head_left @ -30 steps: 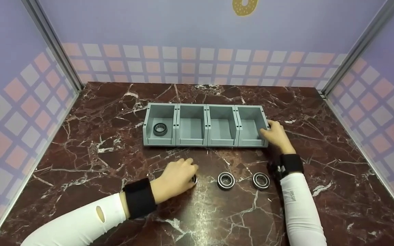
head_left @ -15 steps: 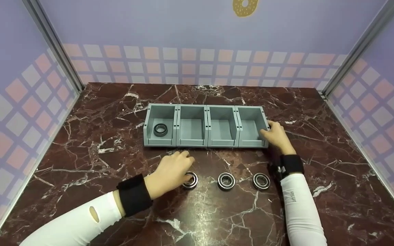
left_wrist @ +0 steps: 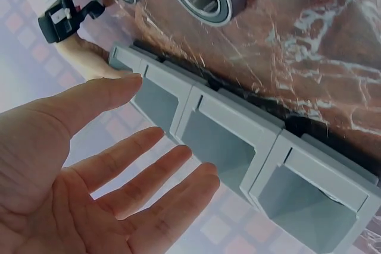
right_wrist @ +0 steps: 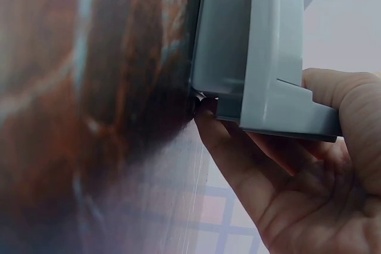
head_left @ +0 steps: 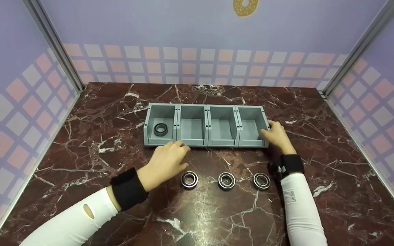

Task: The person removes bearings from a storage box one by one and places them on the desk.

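Four-sided grey storage bins [head_left: 192,141] stand joined in a row on the table, and a dark ball bearing [head_left: 160,133] lies in the leftmost one. My left hand [head_left: 166,161] hovers before the left half of the row, holding nothing; the left wrist view shows its fingers [left_wrist: 149,147] extended and apart. Just beyond its thumb, a ball bearing [head_left: 189,186] lies flat on the table. To the right lie a second bearing [head_left: 226,187] and a third bearing [head_left: 261,187]. My right hand [head_left: 278,137] grips the right end bin's side wall [right_wrist: 280,40], thumb inside, fingers outside and underneath.
The dark red marble table [head_left: 97,171] is bounded by a patterned back wall [head_left: 197,65] and side walls. Metal posts [head_left: 55,48] mark the rear corners. The bins' raised front lips face me.
My left hand has come away from the left table bearing, moving up and left towards the bins, and uncovered it. My right hand stays on the end bin.
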Available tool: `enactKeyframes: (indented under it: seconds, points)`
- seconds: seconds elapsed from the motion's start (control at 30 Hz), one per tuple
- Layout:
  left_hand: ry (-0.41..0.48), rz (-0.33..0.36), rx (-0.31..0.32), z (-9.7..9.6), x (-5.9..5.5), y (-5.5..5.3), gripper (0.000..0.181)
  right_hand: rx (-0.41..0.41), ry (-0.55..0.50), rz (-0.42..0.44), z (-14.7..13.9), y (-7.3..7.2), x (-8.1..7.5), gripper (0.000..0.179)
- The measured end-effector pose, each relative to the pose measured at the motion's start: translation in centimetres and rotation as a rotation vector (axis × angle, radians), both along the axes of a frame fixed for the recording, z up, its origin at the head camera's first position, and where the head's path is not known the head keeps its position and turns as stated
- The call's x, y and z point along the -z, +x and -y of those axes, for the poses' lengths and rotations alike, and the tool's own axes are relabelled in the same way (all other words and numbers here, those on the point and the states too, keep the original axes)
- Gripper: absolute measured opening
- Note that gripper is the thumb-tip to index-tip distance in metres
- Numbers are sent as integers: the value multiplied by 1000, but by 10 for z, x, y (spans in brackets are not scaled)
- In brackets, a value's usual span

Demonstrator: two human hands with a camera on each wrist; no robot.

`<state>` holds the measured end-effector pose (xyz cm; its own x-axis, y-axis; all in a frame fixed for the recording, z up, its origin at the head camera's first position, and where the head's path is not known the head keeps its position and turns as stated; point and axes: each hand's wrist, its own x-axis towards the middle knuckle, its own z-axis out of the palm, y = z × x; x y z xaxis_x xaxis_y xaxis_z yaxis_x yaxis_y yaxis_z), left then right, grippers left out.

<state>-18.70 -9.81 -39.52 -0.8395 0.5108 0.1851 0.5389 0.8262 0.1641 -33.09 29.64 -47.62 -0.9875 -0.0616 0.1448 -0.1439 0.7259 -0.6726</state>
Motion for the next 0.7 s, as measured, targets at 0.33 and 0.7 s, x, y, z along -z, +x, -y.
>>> enactKeyframes:
  seconds: [0.33,0.7]
  points:
    - [15,-8,-30,9,-8,-9,34,-3,-2,25,0,0,-1,42]
    - [8,0,-99,17,-14,-25,41,-1,1,25,1,-1,-1,42]
